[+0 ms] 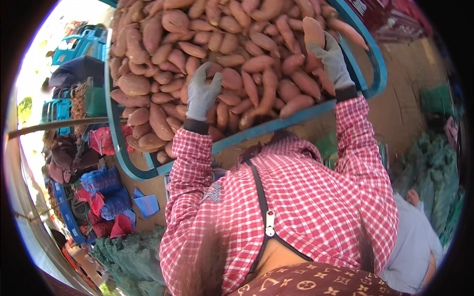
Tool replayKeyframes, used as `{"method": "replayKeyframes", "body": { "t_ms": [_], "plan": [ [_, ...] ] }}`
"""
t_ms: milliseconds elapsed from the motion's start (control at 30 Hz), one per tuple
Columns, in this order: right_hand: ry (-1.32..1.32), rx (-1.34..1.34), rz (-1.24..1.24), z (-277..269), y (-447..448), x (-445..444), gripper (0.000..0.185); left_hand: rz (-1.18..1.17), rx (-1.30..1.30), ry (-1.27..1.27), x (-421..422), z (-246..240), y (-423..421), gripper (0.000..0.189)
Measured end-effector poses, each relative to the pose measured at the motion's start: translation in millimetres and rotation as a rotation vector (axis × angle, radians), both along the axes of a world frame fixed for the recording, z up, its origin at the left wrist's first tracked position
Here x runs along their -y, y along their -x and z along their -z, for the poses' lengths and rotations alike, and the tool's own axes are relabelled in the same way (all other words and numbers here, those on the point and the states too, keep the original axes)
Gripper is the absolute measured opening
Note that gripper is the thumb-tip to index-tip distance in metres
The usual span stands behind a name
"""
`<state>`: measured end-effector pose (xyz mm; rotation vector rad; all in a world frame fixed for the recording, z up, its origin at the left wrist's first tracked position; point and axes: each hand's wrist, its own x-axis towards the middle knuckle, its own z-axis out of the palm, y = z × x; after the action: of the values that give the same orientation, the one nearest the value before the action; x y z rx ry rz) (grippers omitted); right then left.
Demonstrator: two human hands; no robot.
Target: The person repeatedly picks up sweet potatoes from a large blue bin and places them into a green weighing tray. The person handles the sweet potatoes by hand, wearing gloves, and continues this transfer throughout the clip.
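Observation:
A large heap of sweet potatoes fills a blue metal-framed bin in front of me. My left hand, in a grey glove, rests over the heap left of its middle, thumb and fingers spread against a sweet potato; whether it grips that one I cannot tell. My right hand, also gloved in grey, is near the bin's right side, closed around a sweet potato whose upper end sticks out above the fingers. Both sleeves are red-and-white checked with dark cuffs.
Green mesh sacks lie at lower left, more at right. Dark red crates stand at upper right. Blue bundles and a pole are on the left. A person in light grey is at lower right.

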<state>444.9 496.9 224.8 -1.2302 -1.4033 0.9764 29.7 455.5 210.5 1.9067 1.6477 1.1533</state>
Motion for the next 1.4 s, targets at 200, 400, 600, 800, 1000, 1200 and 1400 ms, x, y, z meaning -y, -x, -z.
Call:
{"method": "replayKeyframes", "body": {
  "t_ms": [200,400,600,800,1000,1200,1400],
  "plan": [
    [-0.046,-0.333,-0.123,28,49,-45,0.044,-0.365,-0.463,-0.196,-156,-77,-8,0.087],
    [0.006,-0.691,-0.310,69,102,-53,0.053,-0.468,-0.996,0.125,-235,-59,40,0.100],
    [0.140,-0.561,-0.204,-29,39,10,0.064,-0.564,-0.682,0.084,-230,-83,-24,0.093],
    [0.248,-1.112,-0.203,-15,23,24,0.055,-0.456,-0.449,-0.091,-253,-55,32,0.091],
    [0.243,-1.358,-0.251,-24,11,76,0.071,-0.036,0.741,0.271,-132,-101,-15,0.076],
    [0.065,-1.345,-0.369,-31,3,127,0.082,0.531,0.759,0.283,-18,-117,-141,0.057],
    [-0.155,-1.402,0.073,6,-45,224,0.076,1.060,0.596,0.283,76,-80,-275,0.073]
  ]
}}
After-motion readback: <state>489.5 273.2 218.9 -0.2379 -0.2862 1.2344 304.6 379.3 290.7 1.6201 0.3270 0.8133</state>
